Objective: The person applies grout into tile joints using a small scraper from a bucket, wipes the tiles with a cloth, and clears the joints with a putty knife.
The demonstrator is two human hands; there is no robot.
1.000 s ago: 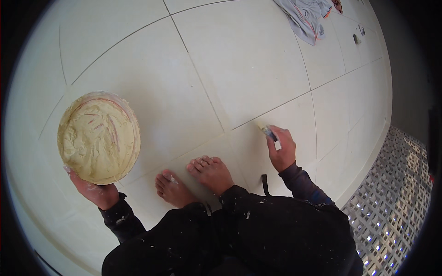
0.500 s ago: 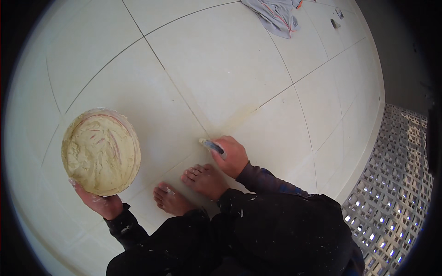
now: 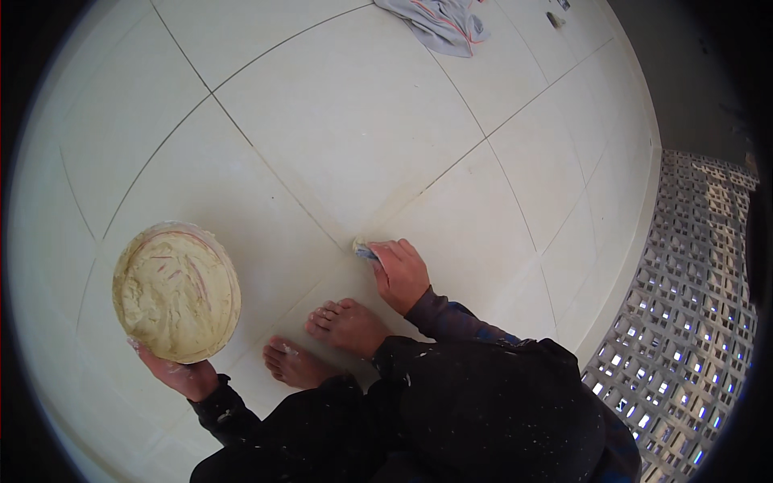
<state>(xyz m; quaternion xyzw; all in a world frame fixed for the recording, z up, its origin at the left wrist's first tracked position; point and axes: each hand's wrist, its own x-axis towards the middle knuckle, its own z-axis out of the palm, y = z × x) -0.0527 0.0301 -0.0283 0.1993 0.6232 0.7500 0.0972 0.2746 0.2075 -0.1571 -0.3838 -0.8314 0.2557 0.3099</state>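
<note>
- The tub could tip or slip, I judge, since the left hand alone grasps it at the edge nearest the body; the fingers beneath are hidden.
- The bare left foot and bare right foot, right of the tub and nearer the body, could smear wet paste if they shift over the tile joint.
- Too heavy a load on the small spreader could leave ridges on the tile floor.
- The spreader is to the tub's right, pinched in the right hand; it looks blue-grey, with a cream-coated tip. Whether the tip touches the floor, I cannot tell.
- The tub is round and paste-crusted at the rim; its cream paste looks thick and furrowed, with reddish streaks.
</note>
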